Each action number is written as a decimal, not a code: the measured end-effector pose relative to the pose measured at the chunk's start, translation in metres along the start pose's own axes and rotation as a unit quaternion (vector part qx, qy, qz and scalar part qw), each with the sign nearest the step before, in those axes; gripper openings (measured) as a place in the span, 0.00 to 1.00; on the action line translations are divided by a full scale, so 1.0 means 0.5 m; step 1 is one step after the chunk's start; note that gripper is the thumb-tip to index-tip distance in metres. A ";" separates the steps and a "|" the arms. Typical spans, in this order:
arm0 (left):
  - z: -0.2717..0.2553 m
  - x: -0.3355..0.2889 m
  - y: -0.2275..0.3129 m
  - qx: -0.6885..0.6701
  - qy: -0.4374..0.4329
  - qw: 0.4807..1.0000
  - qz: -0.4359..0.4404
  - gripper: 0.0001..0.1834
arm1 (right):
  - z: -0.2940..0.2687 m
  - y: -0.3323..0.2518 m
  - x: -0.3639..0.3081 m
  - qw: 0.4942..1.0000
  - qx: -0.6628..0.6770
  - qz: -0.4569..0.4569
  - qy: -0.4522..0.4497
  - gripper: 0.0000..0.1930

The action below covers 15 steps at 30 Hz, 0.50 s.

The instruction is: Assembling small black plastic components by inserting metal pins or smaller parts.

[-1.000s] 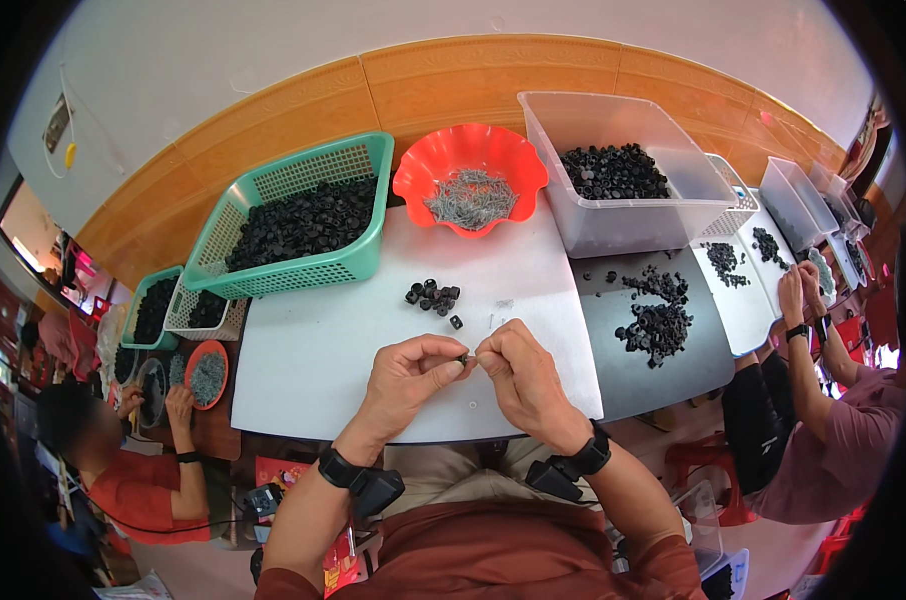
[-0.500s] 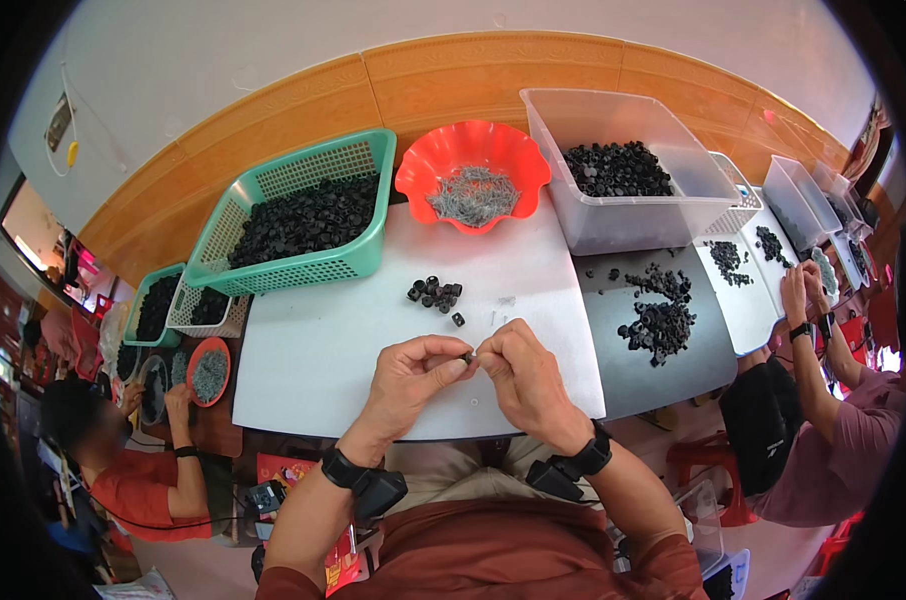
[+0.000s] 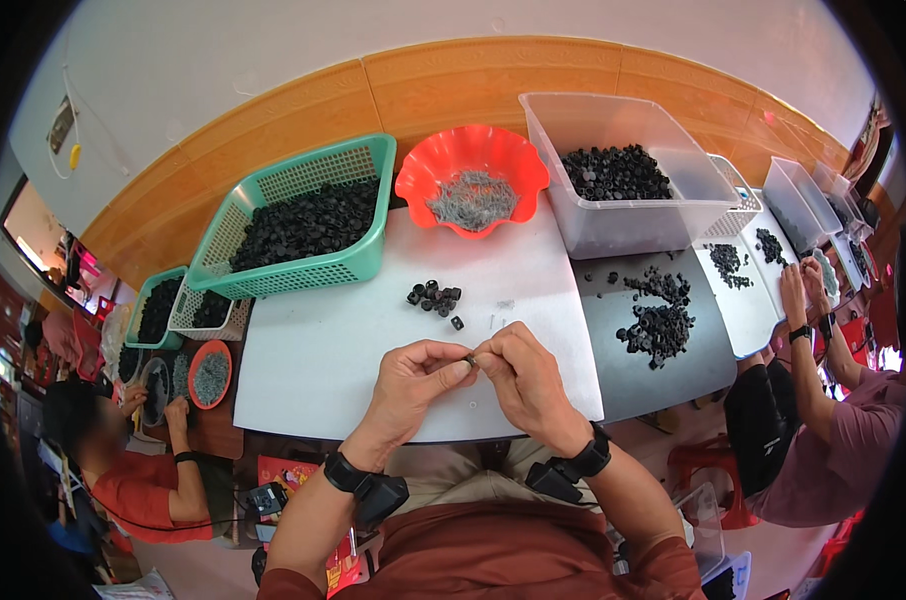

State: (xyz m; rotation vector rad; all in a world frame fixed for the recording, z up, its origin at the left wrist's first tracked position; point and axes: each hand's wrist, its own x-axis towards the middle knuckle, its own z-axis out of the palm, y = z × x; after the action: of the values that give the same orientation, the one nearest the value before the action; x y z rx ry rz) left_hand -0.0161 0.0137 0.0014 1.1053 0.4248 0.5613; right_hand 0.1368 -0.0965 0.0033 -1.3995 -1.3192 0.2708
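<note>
Over the front part of a white board (image 3: 323, 340), my left hand (image 3: 420, 385) pinches a small dark part (image 3: 470, 360) between thumb and fingertips. My right hand (image 3: 521, 378) meets it there with its fingers closed against the same spot; whatever it grips is hidden by the fingers. Just beyond my hands lies a small cluster of black plastic parts (image 3: 433, 296), with a single black part (image 3: 458, 323) apart from it. A few thin metal pins (image 3: 500, 320) rest on the board to the right of that.
Along the back stand a green basket (image 3: 373, 262) of black parts, a red scalloped bowl (image 3: 413, 190) of metal pins and a clear bin (image 3: 623, 225) of black parts. Black parts (image 3: 659, 330) are heaped on a dark mat at right. Co-workers sit on both sides.
My hands stay together in nearly the same place, still closed at the small dark part. The whole view has shifted very slightly; nothing else visibly differs.
</note>
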 end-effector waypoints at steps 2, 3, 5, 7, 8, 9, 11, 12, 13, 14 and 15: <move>0.003 -0.002 0.001 -0.021 0.001 1.000 -0.008 0.11 | -0.002 0.001 -0.001 1.000 -0.011 -0.012 -0.005 0.04; 0.006 -0.003 0.000 -0.031 0.002 0.999 -0.013 0.11 | -0.003 -0.001 -0.002 1.000 -0.012 -0.020 -0.003 0.04; 0.005 -0.005 -0.002 -0.040 0.003 0.999 -0.016 0.10 | -0.004 -0.003 -0.003 0.999 -0.014 -0.029 -0.001 0.05; 0.001 -0.006 -0.004 -0.060 -0.004 0.998 -0.019 0.10 | -0.004 -0.007 -0.005 0.999 0.001 -0.051 -0.001 0.08; 0.001 -0.007 -0.003 -0.061 -0.004 0.998 -0.019 0.10 | -0.004 -0.005 -0.005 0.999 0.001 -0.052 -0.001 0.08; 0.002 -0.008 -0.002 -0.075 -0.008 0.997 -0.026 0.09 | -0.004 -0.001 -0.006 0.998 0.004 -0.059 -0.003 0.09; 0.003 -0.008 0.000 -0.089 -0.013 0.995 -0.033 0.09 | -0.006 -0.001 -0.006 0.998 0.005 -0.066 -0.005 0.11; 0.004 -0.008 0.001 -0.101 -0.012 0.994 -0.040 0.09 | -0.007 -0.004 -0.005 0.998 0.008 -0.059 -0.010 0.12; 0.004 -0.008 0.002 -0.114 -0.011 0.992 -0.046 0.08 | -0.008 -0.007 -0.004 0.998 0.011 -0.053 -0.014 0.14; 0.003 -0.008 0.002 -0.114 -0.011 0.992 -0.045 0.08 | -0.008 -0.011 -0.004 0.998 0.011 -0.053 -0.014 0.14; 0.003 -0.008 0.001 -0.118 -0.010 0.992 -0.048 0.08 | -0.009 -0.016 -0.005 0.999 0.018 -0.030 -0.024 0.16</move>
State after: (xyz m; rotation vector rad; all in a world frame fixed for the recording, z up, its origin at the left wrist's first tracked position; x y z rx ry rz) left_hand -0.0184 0.0106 0.0024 0.8578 0.3818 0.5005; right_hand 0.1350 -0.1028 0.0100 -1.3289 -1.3869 0.2873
